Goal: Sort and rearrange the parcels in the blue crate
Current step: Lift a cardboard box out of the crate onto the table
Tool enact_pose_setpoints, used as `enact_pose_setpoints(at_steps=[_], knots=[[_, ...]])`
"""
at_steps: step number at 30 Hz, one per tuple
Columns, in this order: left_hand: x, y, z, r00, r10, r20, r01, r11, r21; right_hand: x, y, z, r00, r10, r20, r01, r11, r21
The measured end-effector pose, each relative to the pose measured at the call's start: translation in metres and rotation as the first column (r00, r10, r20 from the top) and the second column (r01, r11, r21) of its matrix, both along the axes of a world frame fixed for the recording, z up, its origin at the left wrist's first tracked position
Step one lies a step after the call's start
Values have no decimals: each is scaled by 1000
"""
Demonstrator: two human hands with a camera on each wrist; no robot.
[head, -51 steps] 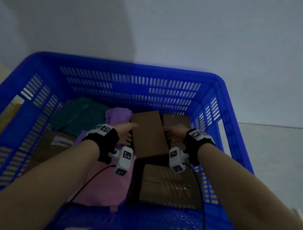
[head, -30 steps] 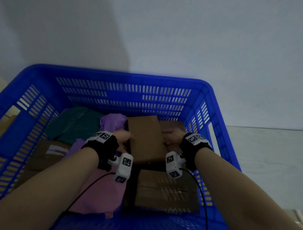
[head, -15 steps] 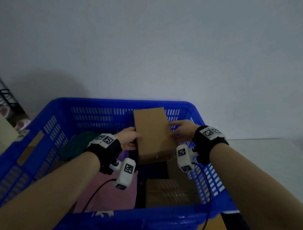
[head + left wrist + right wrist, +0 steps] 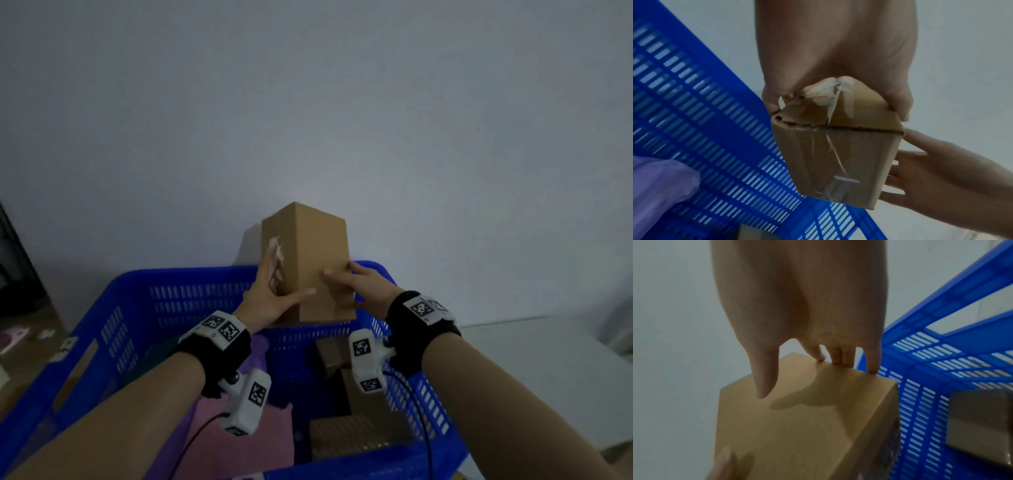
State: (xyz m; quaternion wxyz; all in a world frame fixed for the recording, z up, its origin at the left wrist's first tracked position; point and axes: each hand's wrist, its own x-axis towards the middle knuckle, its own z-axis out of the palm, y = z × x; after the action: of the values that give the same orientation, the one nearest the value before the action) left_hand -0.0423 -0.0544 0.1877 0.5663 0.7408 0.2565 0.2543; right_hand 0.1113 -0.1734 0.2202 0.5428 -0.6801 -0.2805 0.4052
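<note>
With both hands clamped on the cardboard box (image 4: 320, 263), left hand (image 4: 270, 301) and right hand (image 4: 363, 286) on opposite sides, I've got its long axis upright above the blue crate (image 4: 113, 308).

Matt cardboard box (image 4: 317, 263) — torn tape; slotted plastic crate (image 4: 191, 294).

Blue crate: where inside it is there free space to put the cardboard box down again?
The dark gap along the far wall of the blue crate, between the purple bag and the brown boxes on the right, looks bare. The left side is crowded with pink and purple bags, the right with boxes. Both hands hold the cardboard box above.
</note>
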Motion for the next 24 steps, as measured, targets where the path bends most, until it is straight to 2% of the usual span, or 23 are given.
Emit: enact_pose_setpoints(at_steps=[3,10,14,15,18,21,24], knots=[[-9,5,2,995,74,-68,-71,996,55,-18,6,4,999,11,36,-10,1000,-4],[-31,8,18,997,-2,-81,3,1000,16,-35,8,12,996,35,78,-37,999,22],[-40,11,32,999,-13,30,20,969,-245,-42,9,9,999,49,-24,-48,997,62],[-41,10,36,999,-18,31,25,964,-266,-43,10,6,998,42,-43,-37,994,101],[-44,13,38,1000,-21,-8,19,974,-225,-42,9,-3,997,-23,-74,37,981,190],[-48,22,31,1000,-18,7,19,988,-155,-38,6,-8,995,-16,-96,39,972,234],[-50,28,26,1000,19,10,-17,982,-187,-35,5,-9,995,-21,-93,44,968,248]])
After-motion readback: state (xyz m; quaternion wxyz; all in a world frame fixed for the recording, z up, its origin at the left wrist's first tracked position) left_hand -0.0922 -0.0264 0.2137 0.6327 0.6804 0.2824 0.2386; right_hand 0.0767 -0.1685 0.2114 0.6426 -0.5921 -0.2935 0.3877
